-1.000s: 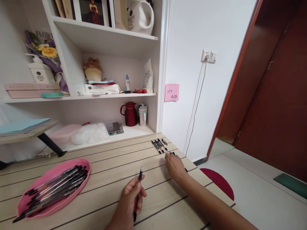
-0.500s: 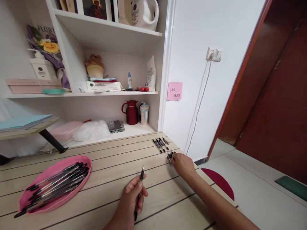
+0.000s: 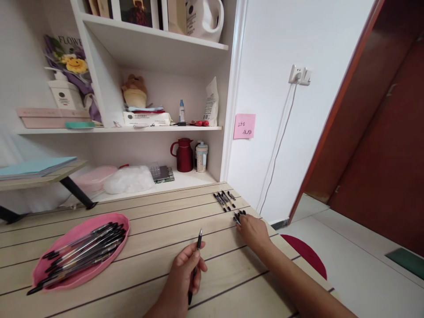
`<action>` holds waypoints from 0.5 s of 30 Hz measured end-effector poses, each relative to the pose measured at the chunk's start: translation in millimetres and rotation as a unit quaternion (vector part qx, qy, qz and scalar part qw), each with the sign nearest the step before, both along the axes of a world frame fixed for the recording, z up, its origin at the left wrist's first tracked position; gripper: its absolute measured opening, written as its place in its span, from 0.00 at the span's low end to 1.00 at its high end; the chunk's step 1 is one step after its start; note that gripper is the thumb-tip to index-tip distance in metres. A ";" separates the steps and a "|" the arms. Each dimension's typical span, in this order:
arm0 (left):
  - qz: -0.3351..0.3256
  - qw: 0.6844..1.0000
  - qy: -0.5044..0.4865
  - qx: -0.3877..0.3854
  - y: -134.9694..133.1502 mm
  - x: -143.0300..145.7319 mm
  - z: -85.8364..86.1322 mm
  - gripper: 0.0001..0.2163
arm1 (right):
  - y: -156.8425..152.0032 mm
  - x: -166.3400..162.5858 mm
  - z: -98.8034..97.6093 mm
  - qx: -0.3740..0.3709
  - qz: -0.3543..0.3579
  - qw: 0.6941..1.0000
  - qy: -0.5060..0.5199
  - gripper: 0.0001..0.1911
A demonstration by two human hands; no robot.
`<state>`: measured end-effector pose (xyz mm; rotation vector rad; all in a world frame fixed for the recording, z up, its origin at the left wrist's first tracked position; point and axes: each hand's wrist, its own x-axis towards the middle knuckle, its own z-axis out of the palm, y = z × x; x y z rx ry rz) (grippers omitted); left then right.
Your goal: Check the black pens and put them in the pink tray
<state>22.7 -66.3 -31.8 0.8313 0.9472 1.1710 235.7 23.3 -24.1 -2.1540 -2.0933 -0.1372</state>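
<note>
My left hand (image 3: 183, 278) is closed round a black pen (image 3: 196, 258), which points up and away over the wooden table (image 3: 149, 247). My right hand (image 3: 253, 232) reaches to the table's far right edge, fingers bent down onto a small cluster of black pen caps (image 3: 239, 215); whether it grips one is hidden. Just beyond lies a short row of black pens (image 3: 224, 199). A pink oval tray (image 3: 77, 251) at the left holds several black pens.
White shelves behind the table carry a red jug (image 3: 181, 155), a cup, a plastic bag (image 3: 129, 179), boxes and a plush toy. A pink sticky note (image 3: 244, 126) and a charger cable hang on the wall. A dark red door (image 3: 380, 132) stands at the right.
My right hand has drifted slightly right along the table edge over the caps. The view has shifted a little left. My left hand keeps the pen upright.
</note>
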 end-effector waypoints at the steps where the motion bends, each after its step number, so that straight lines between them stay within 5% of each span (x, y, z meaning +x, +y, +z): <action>1: 0.001 1.000 0.000 -0.001 0.1 0.0 -0.4 0.18 | -1.0 -0.6 1.0 0.007 -0.002 1.000 0.004 0.12; 4: 0.006 1.000 0.000 0.002 -0.5 0.4 -0.5 0.16 | -5.8 -10.0 6.3 0.049 0.012 0.997 0.059 0.12; 7: 0.007 1.000 -0.001 0.004 -1.2 1.2 0.7 0.15 | -13.6 -33.9 12.6 0.029 0.078 0.965 0.247 0.15; 12: 0.020 1.000 0.002 0.004 -1.3 3.0 2.4 0.14 | -29.2 -84.5 15.4 -0.142 0.141 0.748 0.633 0.17; 15: 0.023 1.000 0.005 0.008 -1.0 3.7 1.6 0.13 | -33.8 -104.3 12.5 -0.143 0.127 0.680 0.708 0.17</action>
